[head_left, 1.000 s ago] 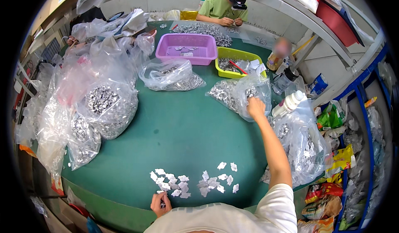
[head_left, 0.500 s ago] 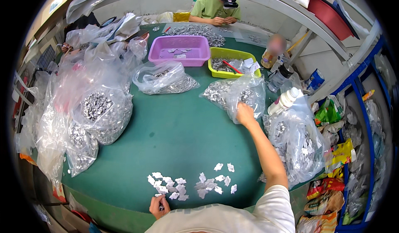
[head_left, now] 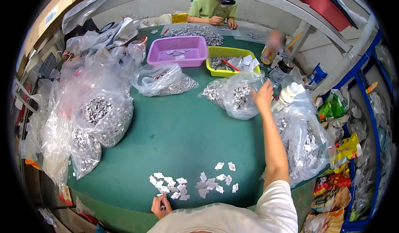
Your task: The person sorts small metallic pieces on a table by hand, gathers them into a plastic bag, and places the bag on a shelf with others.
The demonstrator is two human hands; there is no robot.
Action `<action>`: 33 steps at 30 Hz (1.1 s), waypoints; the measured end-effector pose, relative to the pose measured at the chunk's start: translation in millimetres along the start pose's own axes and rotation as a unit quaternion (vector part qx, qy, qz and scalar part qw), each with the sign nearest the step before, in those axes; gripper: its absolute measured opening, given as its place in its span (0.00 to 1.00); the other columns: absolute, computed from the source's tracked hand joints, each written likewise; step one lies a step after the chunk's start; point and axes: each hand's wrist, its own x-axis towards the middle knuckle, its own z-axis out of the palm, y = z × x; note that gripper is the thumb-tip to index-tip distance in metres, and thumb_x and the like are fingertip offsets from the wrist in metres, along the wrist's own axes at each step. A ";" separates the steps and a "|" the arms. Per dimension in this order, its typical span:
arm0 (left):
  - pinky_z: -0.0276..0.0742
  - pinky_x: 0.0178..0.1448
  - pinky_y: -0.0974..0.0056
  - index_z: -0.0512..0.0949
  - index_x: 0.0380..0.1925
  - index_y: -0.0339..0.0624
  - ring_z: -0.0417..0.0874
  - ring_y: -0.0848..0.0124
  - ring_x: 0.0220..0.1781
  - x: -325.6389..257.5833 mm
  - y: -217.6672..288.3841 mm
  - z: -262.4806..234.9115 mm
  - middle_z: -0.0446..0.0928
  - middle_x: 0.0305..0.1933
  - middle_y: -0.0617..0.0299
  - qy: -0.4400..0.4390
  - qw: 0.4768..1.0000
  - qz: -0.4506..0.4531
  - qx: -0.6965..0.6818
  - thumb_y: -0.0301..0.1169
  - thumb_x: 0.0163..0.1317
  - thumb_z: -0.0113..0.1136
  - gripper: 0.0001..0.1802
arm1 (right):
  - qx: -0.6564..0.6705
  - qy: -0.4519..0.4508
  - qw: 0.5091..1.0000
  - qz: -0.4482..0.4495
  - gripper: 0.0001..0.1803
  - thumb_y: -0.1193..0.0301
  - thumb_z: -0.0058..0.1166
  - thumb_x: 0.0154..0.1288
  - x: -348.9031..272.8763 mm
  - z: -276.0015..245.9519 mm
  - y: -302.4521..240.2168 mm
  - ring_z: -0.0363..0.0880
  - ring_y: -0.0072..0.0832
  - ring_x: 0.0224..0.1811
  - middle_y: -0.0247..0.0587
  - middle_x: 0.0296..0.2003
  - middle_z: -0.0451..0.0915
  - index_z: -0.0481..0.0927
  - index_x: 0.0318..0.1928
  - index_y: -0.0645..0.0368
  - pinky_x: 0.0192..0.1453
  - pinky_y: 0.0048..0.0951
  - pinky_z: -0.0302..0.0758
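Note:
My left hand is curled at the table's near edge, with a small dark grey metal piece showing between thumb and fingers. Just beyond it lie a loose group of flat silvery metal pieces and, to the right, a second such group. My right arm reaches far forward. The right hand is at the right side of a clear plastic bag full of small metal parts, thumb and fingers apart. Whether its fingertips touch the bag's film I cannot tell.
Large bags of metal parts crowd the left; another bag and a white bottle stand right. Beyond are a purple basin, a yellow-green basin and another small bag. A co-worker sits across the table.
My right hand has moved up and right, from the front of the clear bag to its right side, and its fingers have spread. My left hand stays almost in place.

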 end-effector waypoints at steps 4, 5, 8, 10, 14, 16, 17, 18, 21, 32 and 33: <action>0.64 0.23 0.69 0.77 0.30 0.36 0.70 0.70 0.18 3.3 4.0 4.0 0.70 0.21 0.57 0.006 1.000 0.007 -0.006 0.16 0.52 0.56 0.06 | 0.161 -0.133 0.977 0.026 0.22 0.67 0.60 0.51 35.7 13.8 27.9 0.76 0.52 0.44 0.57 0.40 0.78 0.75 0.47 0.63 0.49 0.44 0.72; 0.64 0.22 0.70 0.77 0.30 0.36 0.70 0.70 0.18 3.8 3.4 5.3 0.70 0.21 0.57 0.003 1.000 0.004 -0.009 0.16 0.52 0.56 0.06 | 0.204 0.013 0.979 -0.017 0.11 0.70 0.55 0.52 39.3 17.6 22.9 0.78 0.51 0.39 0.56 0.31 0.80 0.81 0.34 0.63 0.46 0.43 0.73; 0.64 0.22 0.70 0.77 0.30 0.36 0.70 0.71 0.18 0.4 2.3 1.7 0.70 0.21 0.58 0.003 1.000 -0.004 -0.005 0.16 0.52 0.56 0.06 | 0.262 0.023 0.957 -0.120 0.10 0.71 0.53 0.53 50.2 -20.6 -15.9 0.78 0.51 0.36 0.57 0.29 0.79 0.80 0.33 0.64 0.42 0.40 0.73; 0.64 0.21 0.70 0.78 0.30 0.36 0.70 0.71 0.17 1.2 2.2 2.1 0.70 0.21 0.58 0.004 1.000 0.001 -0.005 0.16 0.52 0.56 0.07 | 0.280 0.037 0.951 -0.122 0.10 0.70 0.53 0.54 46.8 -28.6 -22.1 0.78 0.51 0.37 0.57 0.31 0.79 0.79 0.34 0.64 0.43 0.40 0.73; 0.64 0.21 0.70 0.78 0.30 0.36 0.69 0.71 0.17 1.2 1.3 5.7 0.70 0.21 0.57 -0.004 1.000 -0.004 -0.023 0.16 0.51 0.56 0.07 | 0.113 0.059 0.980 -0.149 0.11 0.71 0.52 0.54 54.0 -18.7 8.8 0.79 0.49 0.37 0.56 0.33 0.80 0.79 0.38 0.62 0.43 0.41 0.73; 0.64 0.21 0.69 0.78 0.30 0.36 0.69 0.71 0.16 1.1 3.4 1.5 0.70 0.21 0.57 0.005 1.000 -0.010 -0.020 0.16 0.51 0.56 0.07 | 0.070 0.029 0.993 -0.093 0.15 0.72 0.53 0.55 31.9 -37.8 -12.9 0.77 0.47 0.42 0.53 0.37 0.80 0.77 0.44 0.60 0.49 0.43 0.71; 0.64 0.21 0.69 0.78 0.30 0.35 0.69 0.70 0.17 2.6 4.4 3.8 0.70 0.20 0.57 0.026 0.999 -0.005 -0.031 0.15 0.50 0.56 0.07 | 0.065 0.076 0.982 -0.160 0.17 0.72 0.54 0.54 27.4 -41.9 -7.9 0.75 0.47 0.45 0.51 0.39 0.79 0.76 0.46 0.61 0.52 0.43 0.68; 0.65 0.22 0.69 0.78 0.30 0.35 0.70 0.69 0.17 4.0 4.4 3.2 0.70 0.19 0.57 0.017 0.999 -0.018 -0.039 0.15 0.50 0.56 0.07 | 0.062 0.124 0.964 -0.225 0.19 0.72 0.55 0.54 21.8 -45.4 -2.1 0.73 0.46 0.48 0.50 0.40 0.78 0.75 0.48 0.61 0.55 0.43 0.66; 0.67 0.23 0.68 0.78 0.29 0.36 0.72 0.67 0.19 4.7 3.2 -5.2 0.72 0.21 0.56 0.007 0.999 -0.028 -0.038 0.15 0.50 0.56 0.07 | 0.117 0.186 0.919 -0.327 0.21 0.73 0.56 0.55 -33.2 -61.9 -28.4 0.70 0.43 0.50 0.48 0.40 0.76 0.73 0.50 0.63 0.58 0.41 0.63; 0.73 0.55 0.54 0.67 0.52 0.34 0.74 0.58 0.52 86.6 21.1 -48.2 0.70 0.53 0.47 -0.023 0.450 -0.473 -0.757 0.41 0.67 0.44 0.22 | 0.311 -0.473 0.778 -0.272 0.16 0.76 0.52 0.59 -234.1 -77.4 -7.1 0.75 0.22 0.36 0.38 0.33 0.79 0.75 0.48 0.67 0.44 0.24 0.71; 0.71 0.58 0.52 0.66 0.54 0.34 0.73 0.58 0.53 95.2 32.0 -45.7 0.68 0.55 0.46 -0.031 0.433 -0.458 -0.776 0.41 0.68 0.43 0.23 | 0.316 -0.482 0.773 -0.266 0.15 0.76 0.52 0.59 -241.5 -75.0 -1.2 0.75 0.22 0.36 0.38 0.33 0.79 0.75 0.48 0.67 0.44 0.24 0.72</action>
